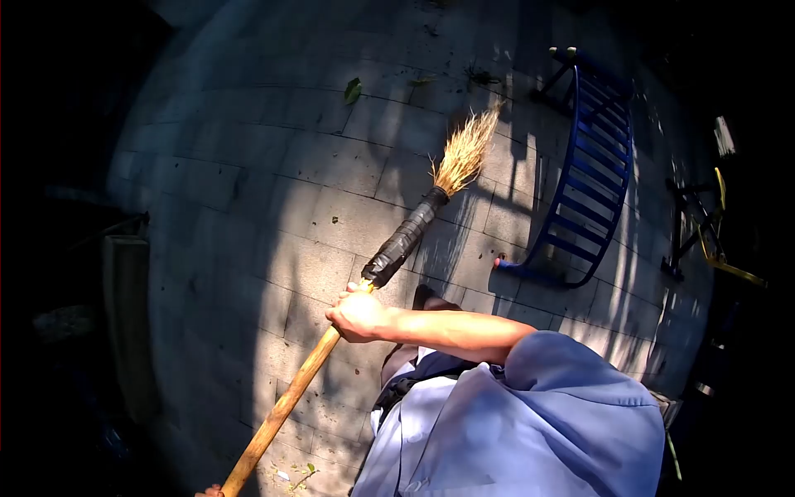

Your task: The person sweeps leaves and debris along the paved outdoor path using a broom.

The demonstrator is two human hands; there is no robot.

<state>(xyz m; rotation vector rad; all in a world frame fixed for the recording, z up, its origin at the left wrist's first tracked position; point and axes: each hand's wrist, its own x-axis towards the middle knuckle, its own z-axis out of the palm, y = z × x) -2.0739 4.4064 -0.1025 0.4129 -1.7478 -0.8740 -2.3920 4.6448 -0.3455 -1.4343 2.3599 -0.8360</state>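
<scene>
A straw broom (286, 406) runs diagonally across the head view, its wooden handle coming up from the lower left. Black tape binds its neck, and the pale bristles fan out toward the upper right over the paving; whether they touch it I cannot tell. My right hand (360, 316) is closed round the handle just below the tape, with the forearm stretched across from the right. At the bottom left edge, my left hand (210, 492) shows only a few fingers, curled at the lower part of the handle; the rest is cut off.
Grey paving slabs (323, 211) lie in patchy sun and shade, with a green leaf (354, 91) on them. A blue slatted curved bench (590, 178) stands to the right, and a yellow and black metal frame (719, 228) beyond it. A pale block (126, 311) stands at left.
</scene>
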